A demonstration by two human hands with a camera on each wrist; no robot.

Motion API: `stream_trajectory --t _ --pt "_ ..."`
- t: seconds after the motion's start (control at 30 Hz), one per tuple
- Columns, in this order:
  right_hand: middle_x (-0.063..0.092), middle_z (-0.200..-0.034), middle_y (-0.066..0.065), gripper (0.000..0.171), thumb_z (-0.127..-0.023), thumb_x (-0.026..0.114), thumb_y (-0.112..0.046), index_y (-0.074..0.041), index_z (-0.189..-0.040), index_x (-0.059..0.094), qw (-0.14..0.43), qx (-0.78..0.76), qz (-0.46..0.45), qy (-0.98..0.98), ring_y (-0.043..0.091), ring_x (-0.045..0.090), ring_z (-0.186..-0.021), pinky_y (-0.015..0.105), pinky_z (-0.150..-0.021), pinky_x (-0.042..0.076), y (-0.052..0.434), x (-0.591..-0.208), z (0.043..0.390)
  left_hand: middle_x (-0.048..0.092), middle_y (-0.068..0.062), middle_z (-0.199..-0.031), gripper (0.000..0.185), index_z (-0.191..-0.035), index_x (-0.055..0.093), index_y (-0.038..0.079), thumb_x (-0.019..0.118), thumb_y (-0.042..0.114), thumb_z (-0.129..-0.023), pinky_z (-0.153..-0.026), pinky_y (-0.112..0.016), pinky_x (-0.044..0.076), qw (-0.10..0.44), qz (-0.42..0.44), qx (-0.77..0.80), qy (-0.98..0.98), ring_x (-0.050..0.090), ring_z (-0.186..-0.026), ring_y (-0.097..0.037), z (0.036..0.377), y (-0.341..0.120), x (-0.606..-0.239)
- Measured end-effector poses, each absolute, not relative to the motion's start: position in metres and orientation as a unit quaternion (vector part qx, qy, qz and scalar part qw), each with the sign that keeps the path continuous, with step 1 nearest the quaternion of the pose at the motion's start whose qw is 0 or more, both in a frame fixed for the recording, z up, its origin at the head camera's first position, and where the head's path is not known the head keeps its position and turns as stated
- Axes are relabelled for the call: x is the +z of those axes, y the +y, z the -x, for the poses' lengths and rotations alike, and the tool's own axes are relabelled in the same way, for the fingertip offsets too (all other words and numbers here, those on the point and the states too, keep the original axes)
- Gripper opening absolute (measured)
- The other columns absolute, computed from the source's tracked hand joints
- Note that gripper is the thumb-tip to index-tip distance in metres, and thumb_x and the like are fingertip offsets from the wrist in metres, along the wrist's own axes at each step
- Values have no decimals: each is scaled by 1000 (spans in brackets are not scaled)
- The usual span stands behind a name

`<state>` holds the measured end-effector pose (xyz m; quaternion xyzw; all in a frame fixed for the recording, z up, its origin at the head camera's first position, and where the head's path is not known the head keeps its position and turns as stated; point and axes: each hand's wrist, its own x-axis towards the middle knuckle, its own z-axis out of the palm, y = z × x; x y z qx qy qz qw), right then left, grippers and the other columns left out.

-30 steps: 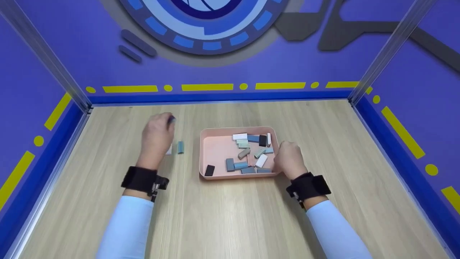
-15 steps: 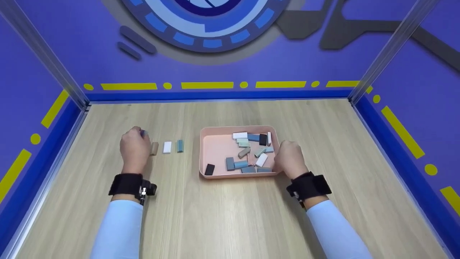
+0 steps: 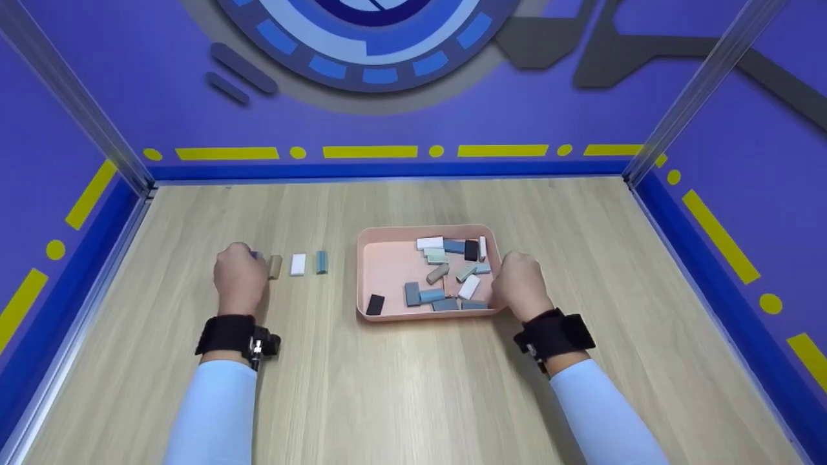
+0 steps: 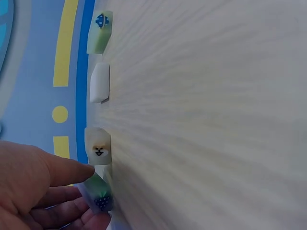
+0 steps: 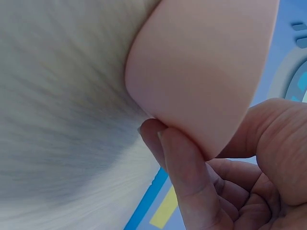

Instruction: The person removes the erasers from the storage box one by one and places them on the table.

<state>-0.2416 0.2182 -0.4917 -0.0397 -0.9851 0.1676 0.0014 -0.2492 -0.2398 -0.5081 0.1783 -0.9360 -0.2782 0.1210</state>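
A pale wood-grain desk (image 3: 413, 387) fills the floor of the booth. Purple walls (image 3: 129, 97) close it in on three sides, with a blue skirting band (image 3: 387, 171) along their foot and a broken line of yellow dashes and dots (image 3: 371, 152) just above it. On the back wall sits part of a big round blue-and-white emblem (image 3: 368, 45), grey shapes (image 3: 646, 51) to its right. Slanted metal posts (image 3: 698, 97) mark the corners.

A pink tray (image 3: 387, 265) sits in the middle of the desk (image 3: 413, 387) with small blocks inside. The right hand (image 3: 517, 287) holds the tray's right edge. The left hand (image 3: 239, 278) pinches a blue block (image 3: 254, 255) beside a row: tan block (image 3: 275, 266), white block (image 3: 298, 264), teal block (image 3: 321, 262).
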Motion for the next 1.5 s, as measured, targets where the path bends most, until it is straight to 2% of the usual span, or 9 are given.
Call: stream_trajectory --t 0.27,0.4,0.53,0.67,0.77,1.03,1.13,1.3,1.5 --pt "63 -83 16 23 -66 68 -5 2 -88 63 -18 163 51 -985 22 51 -70 34 -60 46 218 -491 243 58 -16 -69 21 -66 53 2 43 6 -84 -50 -37 38 112 -186 -270 -938 46 -62 -25 248 -238 -507" --pt "63 -84 16 23 -68 67 -6 3 -88 63 -21 157 53 -986 22 51 -71 34 -61 46 218 -491 244 60 -17 -71 20 -68 55 1 44 7 -84 -50 -37 39 107 -190 -261 -940 49 -62 -25 248 -237 -505" --pt "64 -82 16 25 -64 70 -6 3 -86 63 -17 154 51 -987 22 51 -70 36 -61 47 218 -491 243 62 -20 -74 22 -72 60 -1 44 8 -84 -49 -40 42 104 -192 -237 -946 55 -66 -28 247 -232 -500" --pt "64 -81 18 24 -61 70 -5 3 -84 64 -8 161 47 -986 23 52 -70 38 -62 49 220 -491 242 60 -27 -89 27 -91 62 -8 48 15 -87 -65 -52 46 110 -191 -197 -955 56 -84 -41 246 -221 -489" --pt "65 -80 18 22 -60 70 -4 2 -81 65 2 165 45 -985 23 54 -70 39 -62 50 220 -492 241 56 -29 -103 35 -106 56 -8 53 22 -88 -77 -58 41 121 -185 -180 -958 50 -97 -45 245 -208 -478" --pt "66 -80 17 23 -60 70 -4 1 -82 66 1 170 49 -984 21 51 -68 35 -59 47 218 -490 241 45 -29 -122 64 -135 35 -4 58 33 -88 -86 -59 38 151 -131 -182 -963 41 -115 -44 243 -153 -454" --pt "65 -80 16 25 -60 72 -5 2 -83 65 -4 168 48 -985 21 50 -68 35 -59 47 219 -490 241 41 -29 -128 73 -139 30 -2 62 36 -86 -94 -60 35 165 -100 -178 -965 37 -122 -44 239 -131 -451" --pt "64 -80 16 24 -60 72 -5 1 -82 65 -8 175 48 -983 22 52 -68 35 -60 48 219 -490 241 40 -28 -132 78 -140 31 0 67 38 -82 -102 -59 30 173 -55 -172 -968 36 -126 -43 232 -96 -453" --pt "64 -81 15 23 -63 70 -4 1 -85 65 -14 173 52 -983 23 51 -68 34 -58 46 218 -491 241 44 -24 -130 78 -140 31 0 66 40 -83 -98 -50 40 131 -12 -163 -978 43 -121 -38 220 -55 -461"
